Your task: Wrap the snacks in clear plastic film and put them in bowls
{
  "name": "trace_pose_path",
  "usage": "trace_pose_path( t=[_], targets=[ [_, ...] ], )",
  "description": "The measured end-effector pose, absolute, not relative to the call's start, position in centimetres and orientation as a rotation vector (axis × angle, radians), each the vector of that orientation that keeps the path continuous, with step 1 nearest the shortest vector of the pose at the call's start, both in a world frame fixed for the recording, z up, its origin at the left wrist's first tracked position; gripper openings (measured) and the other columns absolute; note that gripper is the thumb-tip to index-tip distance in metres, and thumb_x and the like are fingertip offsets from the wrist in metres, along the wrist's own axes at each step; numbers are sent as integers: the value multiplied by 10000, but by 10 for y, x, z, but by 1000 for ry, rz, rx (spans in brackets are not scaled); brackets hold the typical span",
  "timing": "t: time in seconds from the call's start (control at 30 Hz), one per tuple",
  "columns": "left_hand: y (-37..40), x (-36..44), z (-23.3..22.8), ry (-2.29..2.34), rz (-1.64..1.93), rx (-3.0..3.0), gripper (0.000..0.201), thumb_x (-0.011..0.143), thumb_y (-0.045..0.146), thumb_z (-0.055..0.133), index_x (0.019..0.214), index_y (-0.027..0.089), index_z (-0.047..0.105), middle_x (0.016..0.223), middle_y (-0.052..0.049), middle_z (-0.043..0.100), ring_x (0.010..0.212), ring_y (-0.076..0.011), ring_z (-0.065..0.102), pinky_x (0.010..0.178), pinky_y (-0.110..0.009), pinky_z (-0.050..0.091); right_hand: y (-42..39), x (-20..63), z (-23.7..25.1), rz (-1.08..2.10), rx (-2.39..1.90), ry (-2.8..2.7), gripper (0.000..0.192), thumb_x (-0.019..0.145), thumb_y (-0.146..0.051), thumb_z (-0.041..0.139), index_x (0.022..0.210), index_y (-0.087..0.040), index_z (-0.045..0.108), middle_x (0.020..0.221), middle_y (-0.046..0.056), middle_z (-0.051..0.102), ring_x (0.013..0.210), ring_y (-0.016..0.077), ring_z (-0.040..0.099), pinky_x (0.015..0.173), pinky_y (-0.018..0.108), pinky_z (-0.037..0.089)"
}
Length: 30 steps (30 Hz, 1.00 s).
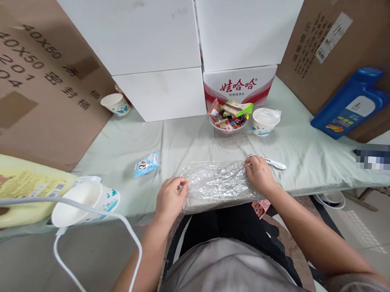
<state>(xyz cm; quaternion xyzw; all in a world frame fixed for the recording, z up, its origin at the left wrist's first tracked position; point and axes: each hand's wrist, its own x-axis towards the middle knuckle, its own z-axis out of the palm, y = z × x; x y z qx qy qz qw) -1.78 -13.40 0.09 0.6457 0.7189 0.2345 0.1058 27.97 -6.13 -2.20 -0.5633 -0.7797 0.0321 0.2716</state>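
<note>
A crinkled clear plastic bag (217, 180) lies flat near the table's front edge, stretched between my hands. My left hand (171, 198) pinches its left edge, thumb and fingers closed. At the opposite edge, my right hand (260, 174) has its fingertips closed on the plastic near the upper right corner. Just beyond the right hand lies a utility knife (275, 163) with a white handle, its far end partly hidden by the fingers. A small blue snack packet (147, 164) rests on the cloth, left of the bag and apart from my left hand.
Behind the bag stand a bowl of wrapped snacks (227, 128) and a paper cup (263, 130) with plastic in it. White boxes (155, 35) stack at the back. A blue bottle (349, 106) is at right. Paper cups (76, 203), a yellow jug (20, 176) and a white cable (125, 223) occupy the left.
</note>
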Motion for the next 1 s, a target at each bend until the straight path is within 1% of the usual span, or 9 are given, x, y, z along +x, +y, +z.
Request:
trace_pose_path(
  t=[0.13,0.27,0.33,0.4,0.47,0.57,0.67,0.87,1.0],
  targets=[
    [-129,-15,2,2159,630,1939,143,815,286,594,919,213,659,972,-56,688,995,-243,598,890,-346,472,-61,278,-25,93,-1506,-2206,291,899,-260,514,1150,-139,596,1061,142,651,1021,292,556,929,426,431],
    [-117,-12,7,2194,473,1889,404,770,316,686,1157,215,627,884,-38,680,954,-237,614,847,-332,478,-62,277,-26,70,-1480,-2323,282,907,-301,536,1130,-158,632,999,131,650,991,293,554,931,432,426],
    [-112,-13,9,2139,396,1936,293,805,324,652,1081,227,674,800,-27,663,881,-222,624,815,-322,480,-62,277,-26,65,-1478,-2331,246,906,-295,546,1079,-162,659,952,120,649,955,282,560,913,415,432],
    [-108,-15,9,2036,411,2019,175,861,330,576,914,225,707,764,-26,654,834,-207,624,798,-314,482,-62,279,-25,78,-1461,-2327,205,903,-282,554,1013,-164,681,919,106,653,918,268,566,900,400,433],
    [-105,-19,6,1923,558,2116,240,900,337,502,827,212,693,817,-42,668,877,-202,623,822,-308,484,-62,281,-25,100,-1419,-2314,174,903,-262,549,960,-177,689,901,92,662,893,254,572,893,392,431],
    [-103,-25,2,1757,763,2170,337,941,371,404,870,193,680,971,-69,685,977,-194,625,876,-295,483,-63,286,-24,138,-1353,-2286,167,907,-227,521,918,-194,685,896,78,682,888,241,579,884,385,429],
    [-103,-26,0,1702,680,2128,408,967,401,333,922,189,679,975,-67,701,948,-190,649,850,-292,493,-64,289,-23,152,-1305,-2255,169,912,-215,501,899,-188,668,883,75,693,874,238,586,861,378,436],
    [-95,-20,4,1899,519,2097,393,956,392,358,1009,188,689,1043,-73,722,1002,-220,656,881,-313,487,-64,288,-22,117,-1307,-2194,170,917,-196,462,915,-177,631,874,81,688,871,237,591,850,367,438],
    [-88,-20,-6,1952,690,2080,367,936,359,377,1042,184,682,1077,-81,721,1025,-234,657,896,-333,491,-61,284,-24,78,-1329,-2232,185,920,-216,480,1016,-159,627,941,91,696,905,251,595,881,386,438]
  ],
)
